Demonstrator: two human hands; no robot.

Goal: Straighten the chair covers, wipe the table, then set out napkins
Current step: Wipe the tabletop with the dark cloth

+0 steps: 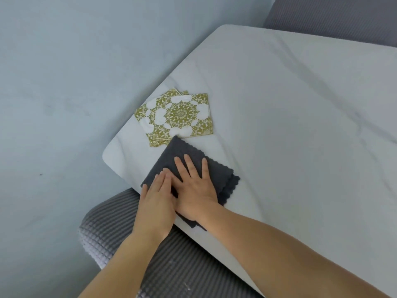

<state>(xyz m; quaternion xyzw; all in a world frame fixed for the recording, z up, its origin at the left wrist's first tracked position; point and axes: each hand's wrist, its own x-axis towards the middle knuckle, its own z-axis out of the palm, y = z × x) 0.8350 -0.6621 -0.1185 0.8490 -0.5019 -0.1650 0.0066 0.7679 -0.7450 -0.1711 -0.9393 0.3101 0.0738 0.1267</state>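
I am pressing both hands flat, fingers extended, on the folded cloth (189,160) at the tabletop (290,117) corner. The left hand (154,203) is lying beside the right hand (194,190), touching it. The napkins (176,117) are lying just beyond the cloth, its corner overlapping them.

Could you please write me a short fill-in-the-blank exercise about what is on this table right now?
1. Both hands, left hand and right hand, press flat on a dark ____.
2. The patterned napkins lie in a loose ____ just beyond the cloth.
3. A corner of the cloth lies ____ the nearest napkin.
4. The chair cover below the table is ____ in colour.

Missing words: cloth; pile; over; grey
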